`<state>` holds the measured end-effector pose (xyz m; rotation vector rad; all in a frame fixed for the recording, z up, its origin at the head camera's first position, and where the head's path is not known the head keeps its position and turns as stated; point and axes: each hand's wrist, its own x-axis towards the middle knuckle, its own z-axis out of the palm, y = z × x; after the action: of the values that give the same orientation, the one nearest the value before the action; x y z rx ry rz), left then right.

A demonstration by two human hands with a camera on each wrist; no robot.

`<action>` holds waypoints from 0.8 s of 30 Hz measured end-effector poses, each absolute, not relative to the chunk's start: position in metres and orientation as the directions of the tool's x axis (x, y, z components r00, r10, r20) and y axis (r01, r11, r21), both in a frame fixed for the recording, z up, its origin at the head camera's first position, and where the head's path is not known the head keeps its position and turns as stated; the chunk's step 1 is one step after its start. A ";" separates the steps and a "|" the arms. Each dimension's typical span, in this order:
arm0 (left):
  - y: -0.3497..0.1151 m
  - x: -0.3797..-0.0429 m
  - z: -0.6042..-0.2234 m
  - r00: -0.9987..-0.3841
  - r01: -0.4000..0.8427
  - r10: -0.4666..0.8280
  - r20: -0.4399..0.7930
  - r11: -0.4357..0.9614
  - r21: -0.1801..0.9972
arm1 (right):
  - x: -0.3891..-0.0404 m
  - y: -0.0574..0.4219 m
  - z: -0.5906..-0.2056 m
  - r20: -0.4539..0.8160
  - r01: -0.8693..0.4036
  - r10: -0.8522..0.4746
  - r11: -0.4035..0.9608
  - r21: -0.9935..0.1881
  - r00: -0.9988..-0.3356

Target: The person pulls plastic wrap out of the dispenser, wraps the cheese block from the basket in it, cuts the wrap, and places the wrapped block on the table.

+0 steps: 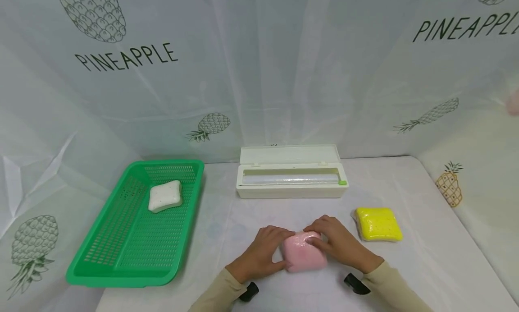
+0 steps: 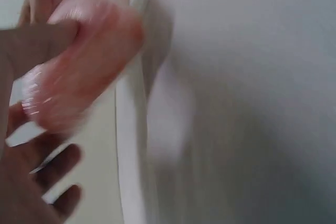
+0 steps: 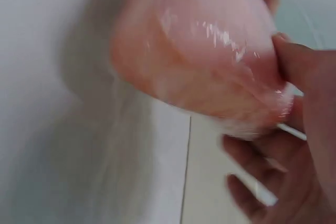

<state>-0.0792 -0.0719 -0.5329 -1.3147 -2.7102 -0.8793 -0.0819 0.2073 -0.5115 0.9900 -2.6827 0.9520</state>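
Observation:
A soft-looking pink block [image 1: 303, 258], tightly wrapped in shiny clear film, is held between both hands above the white cloth. My left hand [image 1: 265, 254] grips its left side, thumb near the lower corner and fingers at the upper edge. From the right, my right hand [image 1: 339, 243] holds its upper right side, with the thumb on the top face. In the left wrist view the pink block [image 2: 92, 66] is tilted and blurred, the thumb pressing its near face. Wrinkled film shows along the underside of the pink block [image 3: 205, 72] in the right wrist view.
A film-wrapped yellow block [image 1: 379, 224] lies to the right. Behind the hands stands a white cling film dispenser [image 1: 292, 192], lid raised, roll inside. On the left, a green basket [image 1: 150, 253] holds a white block [image 1: 165, 196]. A pineapple-print curtain [image 1: 275, 77] hangs behind.

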 end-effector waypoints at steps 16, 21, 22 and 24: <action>-0.053 -0.068 -0.548 -0.659 0.740 0.742 0.123 0.610 0.283 | -0.049 0.219 -0.532 0.225 -0.644 -0.604 0.726 -0.240 -0.765; -0.031 -0.063 -0.541 -0.644 0.764 0.732 0.223 0.603 0.229 | -0.040 0.232 -0.532 0.277 -0.619 -0.563 0.763 -0.187 -0.778; -0.026 -0.062 -0.539 -0.637 0.771 0.736 0.230 0.599 0.217 | -0.037 0.237 -0.532 0.285 -0.611 -0.553 0.771 -0.181 -0.783; -0.014 -0.060 -0.536 -0.625 0.781 0.745 0.233 0.595 0.190 | -0.032 0.247 -0.530 0.297 -0.596 -0.534 0.784 -0.177 -0.791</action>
<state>-0.0602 -0.0138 -0.5365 -1.2925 -2.6886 -0.4157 -0.0318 0.2468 -0.5300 0.8825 -2.7443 0.3859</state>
